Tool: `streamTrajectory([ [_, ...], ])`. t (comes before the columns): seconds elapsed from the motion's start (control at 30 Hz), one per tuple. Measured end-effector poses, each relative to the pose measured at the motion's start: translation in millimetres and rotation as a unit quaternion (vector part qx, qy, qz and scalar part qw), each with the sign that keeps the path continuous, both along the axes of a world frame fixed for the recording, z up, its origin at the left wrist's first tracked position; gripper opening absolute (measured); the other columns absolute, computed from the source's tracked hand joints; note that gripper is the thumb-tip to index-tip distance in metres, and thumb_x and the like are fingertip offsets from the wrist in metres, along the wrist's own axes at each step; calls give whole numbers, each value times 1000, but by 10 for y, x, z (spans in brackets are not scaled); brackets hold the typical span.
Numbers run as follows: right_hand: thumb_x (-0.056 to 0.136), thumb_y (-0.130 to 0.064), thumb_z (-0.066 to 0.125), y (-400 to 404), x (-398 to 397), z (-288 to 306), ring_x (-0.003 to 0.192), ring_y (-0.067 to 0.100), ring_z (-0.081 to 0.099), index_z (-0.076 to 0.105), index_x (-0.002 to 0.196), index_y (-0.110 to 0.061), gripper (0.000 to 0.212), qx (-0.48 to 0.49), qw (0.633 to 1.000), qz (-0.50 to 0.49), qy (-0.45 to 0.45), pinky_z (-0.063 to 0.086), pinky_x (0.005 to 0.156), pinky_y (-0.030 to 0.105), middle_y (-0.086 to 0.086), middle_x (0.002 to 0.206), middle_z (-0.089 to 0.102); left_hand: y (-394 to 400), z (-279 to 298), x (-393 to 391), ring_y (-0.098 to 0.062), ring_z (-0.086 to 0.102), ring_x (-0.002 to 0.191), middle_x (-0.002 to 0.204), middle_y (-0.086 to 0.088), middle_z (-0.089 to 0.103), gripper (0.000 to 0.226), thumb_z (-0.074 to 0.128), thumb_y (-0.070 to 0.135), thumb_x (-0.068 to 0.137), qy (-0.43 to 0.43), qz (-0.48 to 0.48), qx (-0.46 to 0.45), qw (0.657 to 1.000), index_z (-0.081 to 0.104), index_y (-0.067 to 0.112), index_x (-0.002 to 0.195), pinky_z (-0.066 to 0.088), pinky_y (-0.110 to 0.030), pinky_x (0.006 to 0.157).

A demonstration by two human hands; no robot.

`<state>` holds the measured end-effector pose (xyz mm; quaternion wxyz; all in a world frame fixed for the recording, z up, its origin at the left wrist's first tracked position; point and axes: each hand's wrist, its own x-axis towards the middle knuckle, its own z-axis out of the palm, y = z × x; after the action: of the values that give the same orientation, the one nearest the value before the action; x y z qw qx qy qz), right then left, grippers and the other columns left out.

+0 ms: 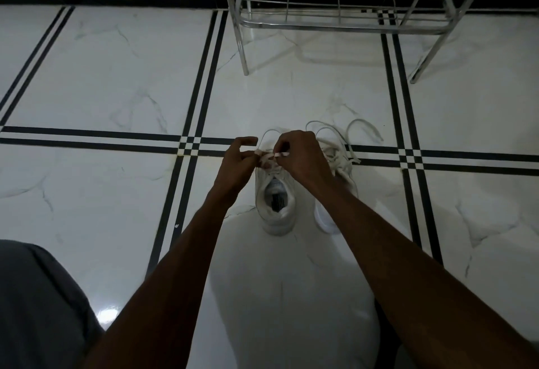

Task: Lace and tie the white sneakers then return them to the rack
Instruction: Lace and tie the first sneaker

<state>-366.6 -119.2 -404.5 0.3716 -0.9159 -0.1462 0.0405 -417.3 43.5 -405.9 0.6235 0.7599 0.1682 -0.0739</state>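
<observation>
In the head view, two white sneakers sit side by side on the floor [116, 77], and the left hand [237, 161] and right hand [300, 155] each pinch the lace [269, 157] with curled fingers over the left sneaker [275, 193]. This one looks like it is partway through being tied, while the right sneaker [335, 164] has loose laces spread out. The metal rack [338, 23] stands well apart ahead, holding no shoes in view, and nothing lies in the way.
</observation>
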Motion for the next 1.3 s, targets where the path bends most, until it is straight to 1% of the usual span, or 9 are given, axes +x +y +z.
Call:
streamTrajectory([
  [0.17, 70, -11, 78, 54, -20, 38, 65, 10, 67, 70, 72, -11, 8, 95, 992, -68, 42, 57, 62, 31, -2, 70, 71, 21, 45, 8, 6, 70, 99, 114, 9, 72, 50, 51, -12, 95, -33, -69, -15, 997, 56, 14, 137, 55, -13, 78],
  [0.3, 70, -13, 86, -2, -18, 6, 64, 18, 73, 72, 74, -10, 15, 161, 977, -100, 101, 62, 64, 40, 2, 73, 75, 49, 39, 49, -3, 70, 105, 112, 1, 75, 36, 67, 5, 94, -49, -91, 13, 995, 67, 15, 129, 58, -22, 87],
  [0.47, 67, -22, 92, -119, -36, 85, 67, 27, 75, 70, 72, -8, 27, 176, 962, -117, 170, 64, 61, 43, 10, 79, 76, 68, 1, -13, -17, 74, 94, 95, -3, 80, 13, 74, 13, 90, -62, -16, 64, 996, 81, 10, 101, 57, -27, 84],
  [0.63, 76, -33, 81, -500, 2, 21, 70, 23, 63, 70, 79, -10, 26, 38, 949, -210, 233, 52, 68, 31, 9, 82, 68, 241, -163, -117, -13, 74, 83, 90, 2, 79, 7, 76, 16, 88, 16, 23, 176, 984, 80, 19, 93, 58, -30, 83],
  [0.77, 76, -33, 80, -465, -35, -62, 93, 30, 71, 74, 89, -1, 35, -60, 964, -209, 153, 59, 83, 39, 14, 94, 75, 229, -174, -203, -11, 69, 82, 89, 1, 76, 21, 65, 1, 90, 51, 37, 191, 980, 76, 19, 88, 55, -26, 70],
  [0.93, 73, -31, 82, -396, -40, -116, 94, 31, 71, 73, 85, -5, 29, -90, 963, -211, 139, 59, 83, 40, 13, 92, 75, 218, -143, -233, -16, 70, 86, 94, -6, 77, 29, 56, -11, 86, 61, 66, 170, 981, 75, 10, 90, 53, -21, 68],
  [1.07, 73, -32, 80, -405, -32, -164, 100, 31, 68, 73, 88, -6, 31, -112, 962, -214, 126, 58, 82, 38, 14, 95, 75, 179, -143, -236, -6, 60, 71, 95, -5, 73, 27, 55, -11, 87, 57, 88, 189, 976, 75, 5, 97, 41, -8, 49],
  [1.13, 73, -30, 79, -407, -8, -187, 99, 31, 68, 74, 87, -4, 30, -123, 961, -215, 122, 56, 79, 32, 14, 94, 74, 178, -153, -241, -7, 59, 67, 95, -6, 73, 26, 55, -10, 87, 59, 98, 181, 977, 74, 3, 99, 40, -9, 45],
  [1.3, 76, -26, 75, -402, 0, -232, 96, 29, 68, 73, 83, -4, 24, -165, 957, -209, 112, 36, 70, 23, 12, 92, 74, 185, -199, -280, -14, 60, 68, 95, -9, 74, 27, 55, -10, 84, 64, 120, 167, 977, 73, 5, 96, 43, -20, 53],
])
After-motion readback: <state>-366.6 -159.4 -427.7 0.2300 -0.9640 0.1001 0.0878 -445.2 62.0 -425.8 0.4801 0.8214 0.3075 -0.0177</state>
